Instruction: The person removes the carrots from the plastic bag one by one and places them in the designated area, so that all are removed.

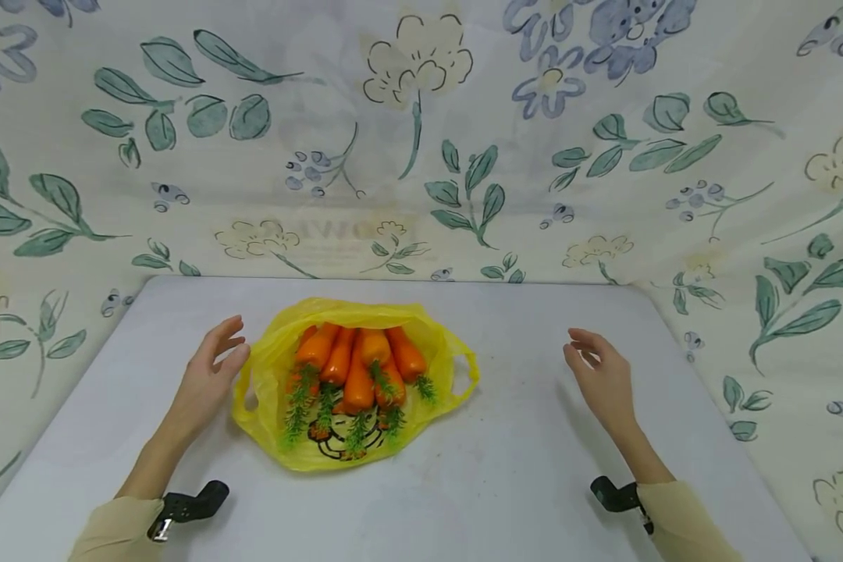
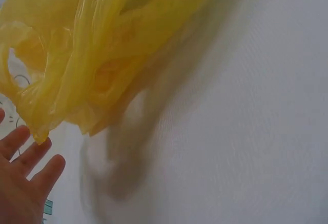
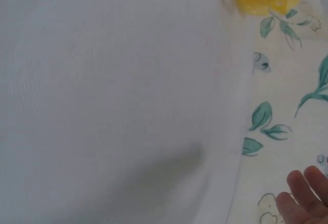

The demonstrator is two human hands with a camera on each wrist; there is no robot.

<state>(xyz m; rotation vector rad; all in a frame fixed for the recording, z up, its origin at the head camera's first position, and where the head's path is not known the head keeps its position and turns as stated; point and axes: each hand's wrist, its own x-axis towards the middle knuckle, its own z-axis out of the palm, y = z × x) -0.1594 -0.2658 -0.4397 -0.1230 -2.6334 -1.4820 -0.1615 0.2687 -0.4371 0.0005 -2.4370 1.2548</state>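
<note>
- Head view: yellow bag (image 1: 270, 425) lies on the white table (image 1: 513, 445) just right of the left hand (image 1: 207, 375), orange carrots (image 1: 358, 386) bunched in its wide mouth.
- Left hand: fingers loosely extended, gripping nothing, beside the bag's left handle (image 2: 38, 114); whether a fingertip touches the film, I cannot tell.
- Right hand (image 1: 600, 375): fingers relaxed, holding nothing, well apart from the bag; the right handle (image 1: 474, 376) lies on the side facing this hand.
- Spilling looks the likeliest trouble: lifting by the left fingers alone would probably tip the carrots out towards the right hand, since nothing supports that side.
- Their green tops (image 1: 298, 410) point towards the wearer; they could snag the thin plastic if the rim were pulled over them.
- Pinching only one thin layer beside the left thumb might stretch or tear it under the load.
- Groping near the left fingertips may miss the handle loop, as the film is crumpled there.
</note>
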